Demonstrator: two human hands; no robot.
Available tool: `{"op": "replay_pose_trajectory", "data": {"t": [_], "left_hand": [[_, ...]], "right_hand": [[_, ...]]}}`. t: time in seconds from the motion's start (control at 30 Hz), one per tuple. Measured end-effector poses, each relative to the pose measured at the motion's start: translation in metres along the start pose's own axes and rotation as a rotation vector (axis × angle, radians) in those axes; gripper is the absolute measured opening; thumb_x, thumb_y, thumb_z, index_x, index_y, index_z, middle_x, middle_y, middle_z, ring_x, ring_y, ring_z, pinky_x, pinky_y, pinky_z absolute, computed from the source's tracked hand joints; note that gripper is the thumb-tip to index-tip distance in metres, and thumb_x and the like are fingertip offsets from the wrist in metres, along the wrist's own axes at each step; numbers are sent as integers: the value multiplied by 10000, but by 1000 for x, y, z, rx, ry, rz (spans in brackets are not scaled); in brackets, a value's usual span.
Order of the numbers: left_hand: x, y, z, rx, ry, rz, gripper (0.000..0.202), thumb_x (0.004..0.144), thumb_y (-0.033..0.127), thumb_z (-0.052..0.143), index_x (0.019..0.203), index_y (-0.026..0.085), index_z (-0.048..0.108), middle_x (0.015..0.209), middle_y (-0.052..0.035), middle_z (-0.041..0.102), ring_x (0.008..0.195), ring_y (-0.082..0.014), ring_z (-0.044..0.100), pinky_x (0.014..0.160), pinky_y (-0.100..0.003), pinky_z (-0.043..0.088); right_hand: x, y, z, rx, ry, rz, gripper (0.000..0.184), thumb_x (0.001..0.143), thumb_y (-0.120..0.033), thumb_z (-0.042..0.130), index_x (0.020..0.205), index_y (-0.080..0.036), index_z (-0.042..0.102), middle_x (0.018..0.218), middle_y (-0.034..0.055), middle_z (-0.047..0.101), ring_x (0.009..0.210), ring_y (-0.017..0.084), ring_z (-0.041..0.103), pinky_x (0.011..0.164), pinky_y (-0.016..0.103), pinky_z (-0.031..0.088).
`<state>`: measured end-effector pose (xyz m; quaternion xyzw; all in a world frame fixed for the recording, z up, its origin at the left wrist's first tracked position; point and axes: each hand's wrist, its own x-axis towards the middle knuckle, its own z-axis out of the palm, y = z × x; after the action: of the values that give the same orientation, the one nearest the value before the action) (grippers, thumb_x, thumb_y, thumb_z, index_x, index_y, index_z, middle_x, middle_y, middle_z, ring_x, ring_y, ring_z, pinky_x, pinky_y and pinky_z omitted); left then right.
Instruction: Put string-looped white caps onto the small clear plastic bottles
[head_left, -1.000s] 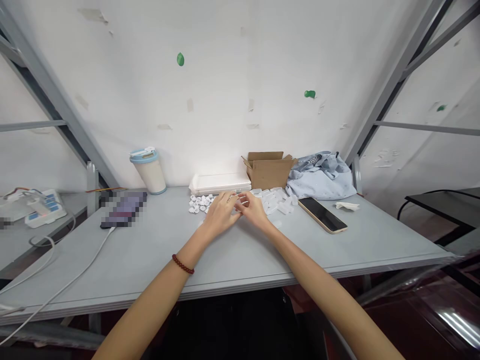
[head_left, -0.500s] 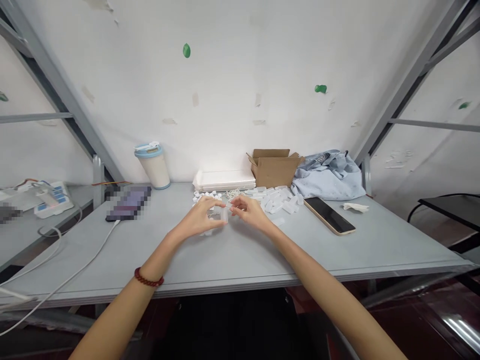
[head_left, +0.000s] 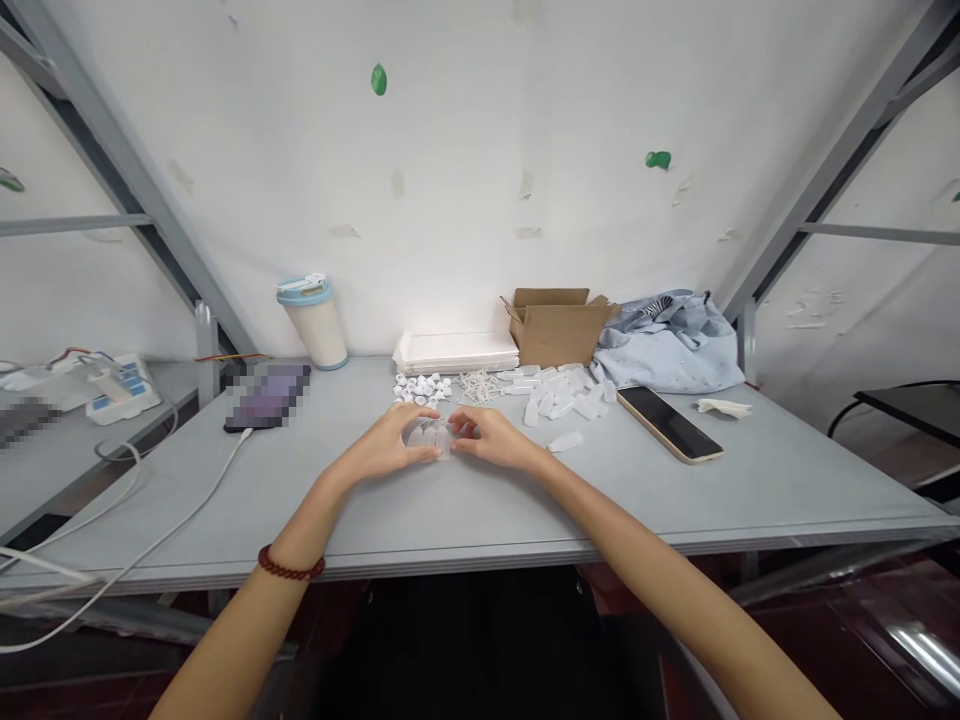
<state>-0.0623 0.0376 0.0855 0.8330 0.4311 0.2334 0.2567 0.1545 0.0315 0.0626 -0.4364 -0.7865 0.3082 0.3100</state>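
Observation:
Several small translucent plastic bottles [head_left: 429, 436] stand close together on the table between my hands. My left hand [head_left: 386, 440] is curved around them, thumb at the near side and fingers at the far side. From the right, my right hand [head_left: 491, 438] has its fingers curled and thumb against the end bottle of the group. Beyond the hands lie a cluster of small white caps [head_left: 422, 388], a heap of thin white pieces [head_left: 478, 385], and a pile of translucent bottles [head_left: 562, 393]. One loose bottle [head_left: 566, 441] lies apart, near my right wrist.
At the back stand a white stack [head_left: 456, 352], an open cardboard box [head_left: 564, 335] and a cup with a blue lid [head_left: 316, 325]. A light blue cloth [head_left: 667, 345] is bunched at right. A phone [head_left: 670, 425] and crumpled tissue [head_left: 724, 408] lie nearby; a cabled device [head_left: 268, 397] lies left.
Both hands have lowered to the table with the bottle that was held between them, now beside the other bottles. The camera view has shifted slightly.

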Motion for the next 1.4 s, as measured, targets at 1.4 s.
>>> {"op": "replay_pose_trajectory", "data": {"t": [1.4], "left_hand": [[28,4,3,207,140,132,326,872,427,463,994,202,665,1032,-97,673,985,-266,593,874,-390,456]], "right_hand": [[-10,7,-70,-320,200,162,244,790,-108,630,1025,-171,634,893,74,678,784,184,598,696,290,425]]}}
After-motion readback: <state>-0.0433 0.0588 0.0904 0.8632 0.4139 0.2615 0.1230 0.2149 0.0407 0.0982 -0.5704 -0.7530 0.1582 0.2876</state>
